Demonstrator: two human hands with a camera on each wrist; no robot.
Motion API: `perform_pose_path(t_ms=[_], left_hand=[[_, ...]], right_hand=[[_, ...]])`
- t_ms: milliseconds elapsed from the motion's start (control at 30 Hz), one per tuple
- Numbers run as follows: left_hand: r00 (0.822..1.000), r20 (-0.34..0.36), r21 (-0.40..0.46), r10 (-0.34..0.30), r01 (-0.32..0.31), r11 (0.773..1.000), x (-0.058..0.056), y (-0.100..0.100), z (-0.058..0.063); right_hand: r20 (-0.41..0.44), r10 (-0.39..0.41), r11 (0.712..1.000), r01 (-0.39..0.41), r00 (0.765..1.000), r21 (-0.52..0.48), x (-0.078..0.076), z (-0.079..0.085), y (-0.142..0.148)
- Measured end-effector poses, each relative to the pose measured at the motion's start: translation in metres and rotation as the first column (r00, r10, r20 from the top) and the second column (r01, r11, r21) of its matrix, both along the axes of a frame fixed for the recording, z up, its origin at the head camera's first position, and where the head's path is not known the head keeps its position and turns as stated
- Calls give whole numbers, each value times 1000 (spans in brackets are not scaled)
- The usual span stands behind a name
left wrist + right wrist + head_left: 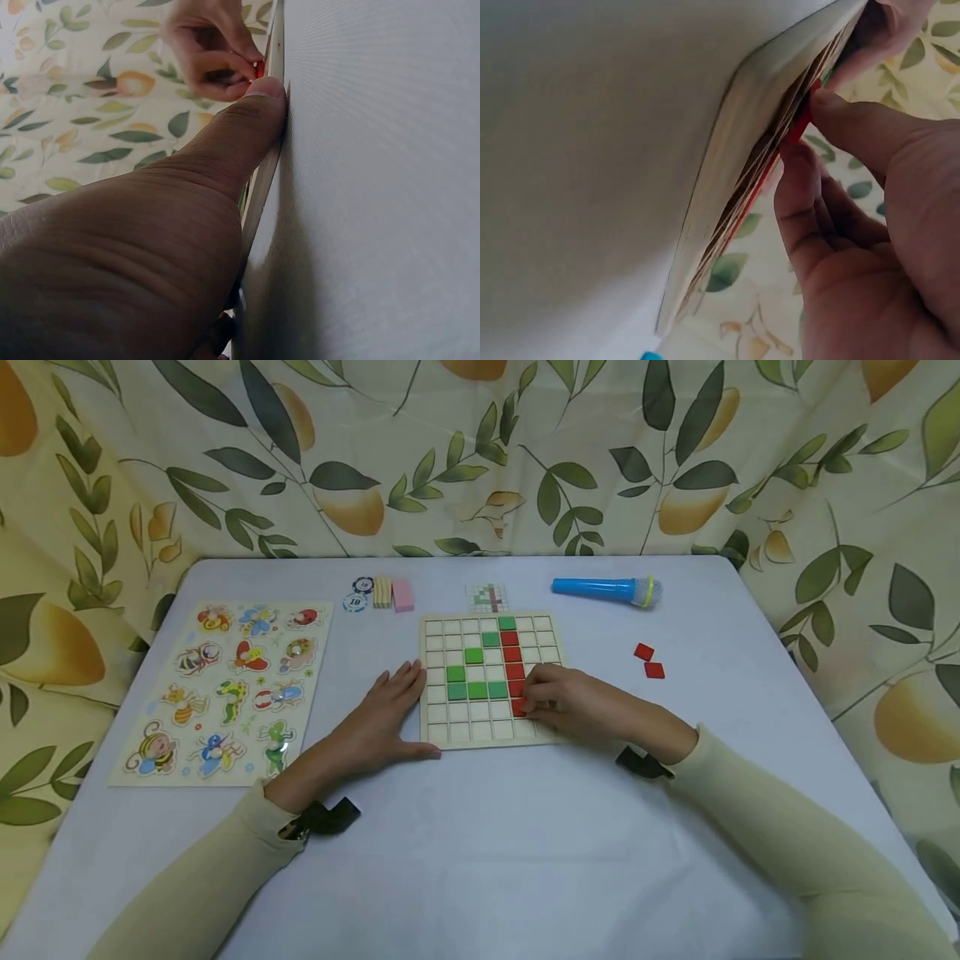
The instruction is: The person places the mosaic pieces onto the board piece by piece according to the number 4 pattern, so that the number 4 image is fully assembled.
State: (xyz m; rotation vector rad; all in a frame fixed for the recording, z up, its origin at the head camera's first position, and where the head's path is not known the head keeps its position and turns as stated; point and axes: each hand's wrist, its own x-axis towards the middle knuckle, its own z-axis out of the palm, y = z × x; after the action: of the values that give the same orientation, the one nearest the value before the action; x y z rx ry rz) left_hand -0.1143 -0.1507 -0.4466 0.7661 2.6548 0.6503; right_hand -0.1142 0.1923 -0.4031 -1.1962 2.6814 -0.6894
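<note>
A wooden grid board [495, 742] lies flat on the table, carrying several green tiles [477, 691] and a column of red tiles [512, 653]. My right hand [562, 697] is over the board's right part. Between its thumb and fingertips it pinches a small red square tile [801, 121], tilted at the lower end of the red column. My left hand [378, 722] rests at the board's left edge with its fingers spread and its thumb [259, 112] along the near left corner.
Two loose red tiles [654, 670] lie right of the board, below a blue toy microphone [600, 589]. A small pattern card [487, 597] sits behind the board. Further left are poker chips [357, 602], a pink block [402, 595] and an insect picture board [202, 710].
</note>
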Motion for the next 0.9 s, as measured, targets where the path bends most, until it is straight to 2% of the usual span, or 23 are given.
perform_pose_path(t_ms=[167,300,367,467,533,567,667,733,767,867,900], left_hand=[[1000,-11,-4,-8,8,1000,-5,3,6],[1000,-3,3,-10,10,1000,-4,3,5],[1000,2,8,-9,9,1000,-3,3,4],[1000,4,7,-5,5,1000,-1,3,2],[1000,1,3,-5,5,1000,0,3,3],[1000,0,1,-6,6,1000,0,3,3],[1000,-1,-8,-7,7,1000,1,2,2],[1000,-3,-10,-6,6,1000,1,2,2],[1000,-2,-11,-4,4,1000,1,1,2],[1000,-5,-9,-3,3,1000,1,1,2],[1000,-4,-7,-3,3,1000,0,0,2]], right_hand=[[-9,-4,1000,4,1000,-6,-5,3,-1],[-24,-11,1000,11,1000,11,-3,3,5],[-18,-56,998,56,998,-1,-1,6,16],[-49,-189,979,184,981,-88,3,13,43],[-50,-321,934,307,946,-183,6,17,66],[-45,-392,898,371,919,-236,8,18,79],[49,-578,763,561,815,-322,15,15,115],[127,-664,676,665,736,-319,17,8,136],[153,-695,643,702,703,-307,18,3,146],[207,-755,582,782,622,-222,16,-13,167],[236,-763,571,798,602,-191,15,-18,172]])
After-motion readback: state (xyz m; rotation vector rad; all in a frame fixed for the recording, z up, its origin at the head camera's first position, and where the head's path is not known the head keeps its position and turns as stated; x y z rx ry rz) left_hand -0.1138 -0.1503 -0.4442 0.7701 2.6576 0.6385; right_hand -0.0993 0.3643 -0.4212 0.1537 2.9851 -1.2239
